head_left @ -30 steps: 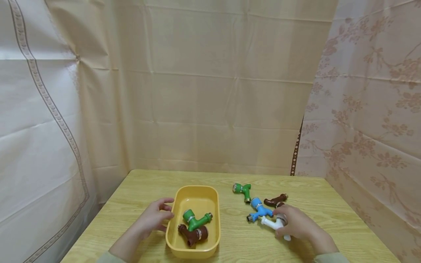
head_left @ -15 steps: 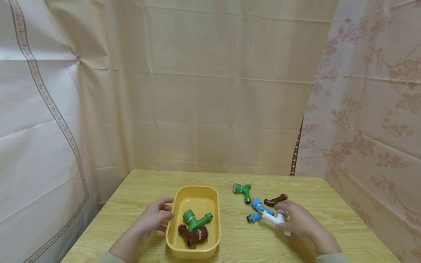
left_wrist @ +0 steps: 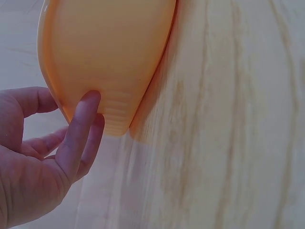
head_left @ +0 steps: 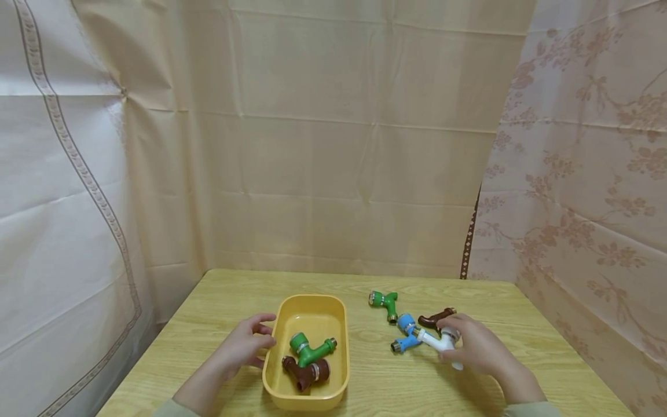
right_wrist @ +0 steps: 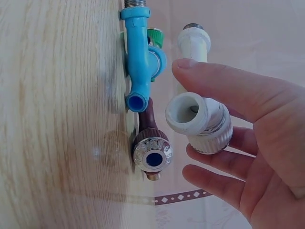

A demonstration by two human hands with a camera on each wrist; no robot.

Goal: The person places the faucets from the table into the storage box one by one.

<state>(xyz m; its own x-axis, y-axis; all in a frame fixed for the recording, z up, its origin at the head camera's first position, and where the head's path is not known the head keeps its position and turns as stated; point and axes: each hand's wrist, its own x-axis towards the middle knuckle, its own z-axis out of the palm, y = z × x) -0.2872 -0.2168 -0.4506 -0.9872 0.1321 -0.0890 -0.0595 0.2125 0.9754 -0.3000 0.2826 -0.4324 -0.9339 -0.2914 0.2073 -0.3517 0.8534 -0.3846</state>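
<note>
My right hand (head_left: pixel 482 347) holds a white plastic tap (head_left: pixel 436 341) between thumb and fingers. In the right wrist view the tap (right_wrist: pixel 193 114) is off the wooden surface, its spout opening facing the camera. Just beyond it lie a blue tap (head_left: pixel 405 344) and a brown tap (head_left: pixel 436 319), partly hidden. My left hand (head_left: pixel 245 346) rests at the left side of a yellow tray (head_left: pixel 312 297), fingers loosely bent; the left wrist view shows fingertips against the tray's outer wall (left_wrist: pixel 109 57). Inside the tray lie a green tap (head_left: pixel 311 351) and a brown tap (head_left: pixel 307 374).
Another green tap (head_left: pixel 387 302) lies behind the blue one. The wood-grain table (head_left: pixel 245 286) ends at a beige curtain (head_left: pixel 333 174), with a white cloth (head_left: pixel 68 231) on the left and a flowered cloth (head_left: pixel 589 191) on the right.
My right hand has lifted the white tap slightly away from me and rightward, and it overlaps the blue tap more. The left hand and tray stay in place.
</note>
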